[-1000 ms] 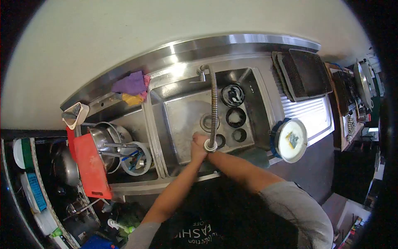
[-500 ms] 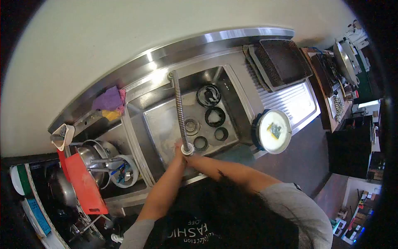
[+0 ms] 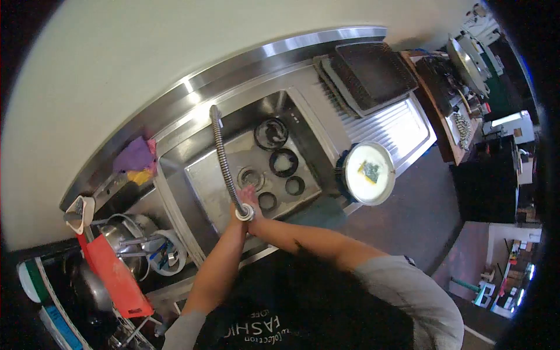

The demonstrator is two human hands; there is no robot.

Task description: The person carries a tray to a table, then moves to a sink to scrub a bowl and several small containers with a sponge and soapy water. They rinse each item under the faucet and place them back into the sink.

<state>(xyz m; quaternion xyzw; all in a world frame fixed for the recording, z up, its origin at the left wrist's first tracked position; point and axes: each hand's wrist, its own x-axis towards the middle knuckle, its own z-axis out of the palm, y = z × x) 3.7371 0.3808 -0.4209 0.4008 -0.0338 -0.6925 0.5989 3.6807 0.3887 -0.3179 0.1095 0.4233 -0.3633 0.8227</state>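
Note:
My left hand [image 3: 237, 218] and my right hand [image 3: 256, 223] are close together over the sink [image 3: 200, 185], directly under the white head of a spring-hose faucet [image 3: 219, 146]. The faucet head covers much of both hands, and the reddish fingers showing beyond it are blurred. I cannot tell whether anything is held between them. Just past the fingers is the round drain [image 3: 251, 178]. On the sink floor beside it lie several dark round, ring-shaped pieces, among them a large one [image 3: 271, 134], a middle-sized one [image 3: 284, 163] and a small one [image 3: 267, 202].
Right of the sink stands a white-topped round container [image 3: 382, 185] with a yellow-green sponge [image 3: 368, 171]. Dark trays [image 3: 373, 76] lean on the drainboard. At left are cloths [image 3: 133, 156], a red cutting board [image 3: 116, 277], metal pots [image 3: 119, 236] and a white bucket [image 3: 181, 251] with utensils.
The view has shifted and turned slightly, so the sink and its contents appear further left. My hands remain together under the faucet head, with reddish fingers now showing more beyond it.

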